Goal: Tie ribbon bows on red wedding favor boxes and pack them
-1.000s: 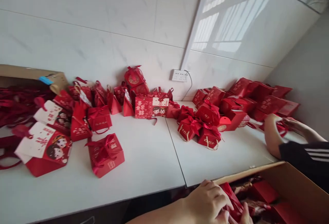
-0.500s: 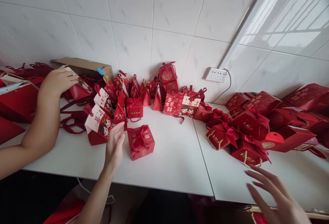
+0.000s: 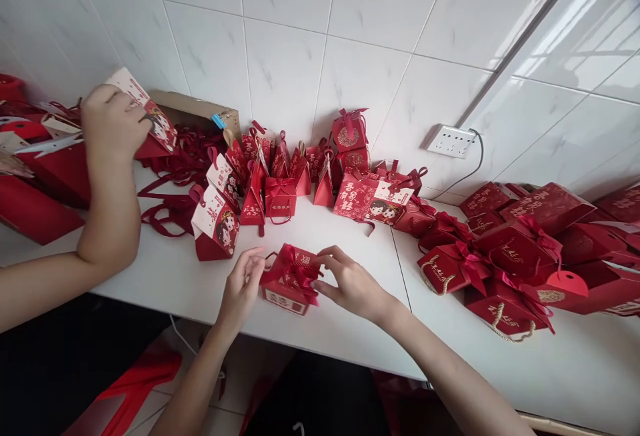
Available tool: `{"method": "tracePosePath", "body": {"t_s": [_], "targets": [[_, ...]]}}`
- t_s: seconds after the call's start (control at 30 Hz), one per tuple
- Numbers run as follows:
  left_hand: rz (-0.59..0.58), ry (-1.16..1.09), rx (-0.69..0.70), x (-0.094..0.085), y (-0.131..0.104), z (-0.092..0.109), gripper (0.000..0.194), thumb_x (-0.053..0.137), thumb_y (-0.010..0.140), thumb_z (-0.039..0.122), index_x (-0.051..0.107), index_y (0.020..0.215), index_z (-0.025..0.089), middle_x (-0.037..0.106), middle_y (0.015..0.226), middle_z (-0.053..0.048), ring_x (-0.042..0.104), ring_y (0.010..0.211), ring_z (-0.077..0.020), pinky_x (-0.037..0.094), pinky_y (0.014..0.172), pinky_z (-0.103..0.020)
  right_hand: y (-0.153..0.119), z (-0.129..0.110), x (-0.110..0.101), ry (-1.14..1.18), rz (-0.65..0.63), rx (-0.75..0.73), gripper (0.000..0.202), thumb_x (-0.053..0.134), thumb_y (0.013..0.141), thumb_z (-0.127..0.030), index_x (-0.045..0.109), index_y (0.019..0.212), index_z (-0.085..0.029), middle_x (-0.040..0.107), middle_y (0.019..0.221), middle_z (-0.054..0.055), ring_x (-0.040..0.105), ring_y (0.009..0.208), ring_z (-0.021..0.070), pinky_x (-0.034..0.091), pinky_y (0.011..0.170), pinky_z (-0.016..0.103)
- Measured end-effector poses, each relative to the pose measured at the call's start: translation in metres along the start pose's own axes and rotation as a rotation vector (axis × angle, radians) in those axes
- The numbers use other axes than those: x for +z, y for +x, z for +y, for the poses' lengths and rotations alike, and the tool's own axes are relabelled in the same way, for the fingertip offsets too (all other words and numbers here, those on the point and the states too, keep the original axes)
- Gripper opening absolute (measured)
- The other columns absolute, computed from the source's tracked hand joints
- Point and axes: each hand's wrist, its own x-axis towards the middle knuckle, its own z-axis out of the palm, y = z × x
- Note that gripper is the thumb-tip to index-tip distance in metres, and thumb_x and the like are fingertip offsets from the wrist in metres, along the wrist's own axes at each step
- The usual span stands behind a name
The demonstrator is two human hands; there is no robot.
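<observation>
A small red gift box (image 3: 284, 299) with a ribbon bow on top and a pale printed panel on its near side sits by the table's front edge. My left hand (image 3: 243, 283) is at its left side, fingers curled against the bow and the corded handle. From the right, my right hand (image 3: 353, 286) has thumb and fingers around the bow's edge at the top of the box. The fingers partly cover the ribbon. Just behind stand a red box with a bow (image 3: 280, 199) and a house-shaped box (image 3: 217, 226) with a cartoon couple.
A co-worker's hand (image 3: 113, 119) at the left holds a white-and-red box (image 3: 160, 126). Behind it is a cardboard carton (image 3: 195, 108) with dark red ribbons (image 3: 193, 149). Red boxes with rope handles (image 3: 505, 303) crowd the right. A power strip (image 3: 450, 141) is on the tiled wall.
My right hand has come in from the right to the gift box, and my left hand has closed in on it. The box is turned to another side. The co-worker's hand has lifted a box.
</observation>
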Motion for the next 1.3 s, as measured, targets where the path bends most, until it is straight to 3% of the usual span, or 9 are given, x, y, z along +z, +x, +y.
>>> {"method": "tracePosePath", "body": {"t_s": [0.1, 0.2, 0.4, 0.57, 0.77, 0.9, 1.07, 1.17, 1.3], "targets": [[-0.056, -0.003, -0.021, -0.003, -0.005, -0.002, 0.034, 0.047, 0.084, 0.048, 0.058, 0.099, 0.019, 0.055, 0.062, 0.002, 0.058, 0.063, -0.0168, 0.049, 0.061, -0.028, 0.015, 0.001, 0.001, 0.038, -0.021, -0.015, 0.014, 0.057, 0.084, -0.017, 0.061, 0.097, -0.02, 0.06, 0.104, 0.008, 0.063, 0.087, 0.0191, 0.054, 0.078, 0.036], [-0.128, 0.001, -0.039, -0.002, -0.008, -0.003, 0.033, 0.05, 0.081, 0.047, 0.058, 0.098, 0.019, 0.058, 0.069, 0.0, 0.06, 0.066, -0.0165, 0.049, 0.059, -0.026, 0.015, 0.006, -0.001, 0.166, -0.013, -0.056, 0.015, 0.054, 0.082, -0.01, 0.061, 0.09, -0.02, 0.06, 0.102, 0.006, 0.062, 0.087, 0.0163, 0.054, 0.08, 0.034], [-0.255, -0.051, -0.072, 0.007, -0.015, -0.006, 0.032, 0.049, 0.083, 0.046, 0.053, 0.103, 0.021, 0.06, 0.081, -0.002, 0.061, 0.07, -0.0166, 0.05, 0.058, -0.026, -0.011, 0.02, 0.0, 0.488, 0.1, 0.102, 0.011, 0.049, 0.082, -0.013, 0.057, 0.082, -0.02, 0.056, 0.109, 0.007, 0.061, 0.097, 0.0153, 0.055, 0.085, 0.034], [-0.235, -0.041, -0.038, 0.011, -0.026, -0.007, 0.029, 0.046, 0.084, 0.046, 0.048, 0.1, 0.021, 0.059, 0.083, -0.002, 0.059, 0.071, -0.0167, 0.049, 0.063, -0.029, -0.039, 0.035, 0.015, 0.615, 0.19, 0.218, 0.013, 0.048, 0.083, -0.017, 0.059, 0.077, -0.02, 0.057, 0.112, 0.009, 0.059, 0.107, 0.0197, 0.054, 0.085, 0.035], [-0.28, 0.179, -0.032, 0.0, -0.033, 0.009, 0.029, 0.045, 0.082, 0.047, 0.046, 0.07, 0.021, 0.053, 0.068, 0.001, 0.052, 0.067, -0.0163, 0.045, 0.065, -0.028, -0.071, 0.055, 0.024, 0.341, 0.311, 0.371, 0.033, 0.039, 0.083, -0.014, 0.067, 0.096, -0.024, 0.056, 0.121, 0.009, 0.057, 0.11, 0.0227, 0.05, 0.088, 0.043], [-0.366, 0.218, -0.121, -0.008, -0.037, 0.024, 0.034, 0.043, 0.085, 0.048, 0.043, 0.065, 0.021, 0.046, 0.062, 0.004, 0.045, 0.06, -0.0133, 0.039, 0.059, -0.024, -0.067, 0.036, 0.017, 0.321, 0.522, 0.43, 0.023, 0.043, 0.088, -0.027, 0.064, 0.092, -0.02, 0.063, 0.103, 0.01, 0.061, 0.095, 0.021, 0.053, 0.077, 0.036], [-0.364, 0.166, -0.236, -0.006, -0.044, 0.036, 0.038, 0.045, 0.083, 0.052, 0.039, 0.061, 0.02, 0.037, 0.056, 0.005, 0.038, 0.053, -0.0112, 0.032, 0.05, -0.022, -0.043, 0.005, 0.018, 0.408, 0.168, 0.403, 0.023, 0.053, 0.086, -0.041, 0.06, 0.081, -0.02, 0.067, 0.08, 0.004, 0.06, 0.072, 0.0162, 0.048, 0.067, 0.028], [-0.354, 0.149, -0.236, -0.005, -0.051, 0.042, 0.037, 0.046, 0.082, 0.05, 0.041, 0.061, 0.02, 0.038, 0.056, 0.005, 0.039, 0.053, -0.0112, 0.033, 0.05, -0.022, -0.04, 0.001, 0.028, 0.44, 0.147, 0.433, 0.032, 0.048, 0.088, -0.045, 0.052, 0.068, -0.02, 0.061, 0.066, 0.001, 0.052, 0.061, 0.0135, 0.042, 0.06, 0.026], [-0.361, 0.254, -0.215, -0.009, -0.049, 0.047, 0.035, 0.046, 0.084, 0.048, 0.048, 0.064, 0.02, 0.045, 0.057, 0.004, 0.045, 0.055, -0.0124, 0.038, 0.053, -0.023, -0.046, 0.003, 0.036, 0.536, 0.138, 0.454, 0.036, 0.047, 0.088, -0.048, 0.047, 0.065, -0.02, 0.052, 0.062, -0.001, 0.046, 0.058, 0.0122, 0.038, 0.057, 0.024]]}}
